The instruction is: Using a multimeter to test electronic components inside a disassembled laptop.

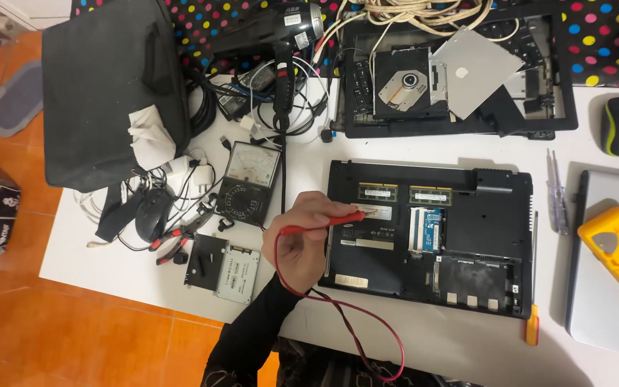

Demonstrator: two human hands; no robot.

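Left hand (pixel 301 240): my fingers pinch red probe (pixel 327 222), tip on open laptop (pixel 431 236) label | probe light, stiff; I'd grip mid-handle; lead floppy | right hand unseen, fingers: cannot tell

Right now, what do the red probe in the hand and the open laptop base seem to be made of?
The red probe looks like smooth moulded plastic with a flexible, rubbery red lead. The laptop base looks like matte black plastic, its ribbed bays exposing green circuit boards.
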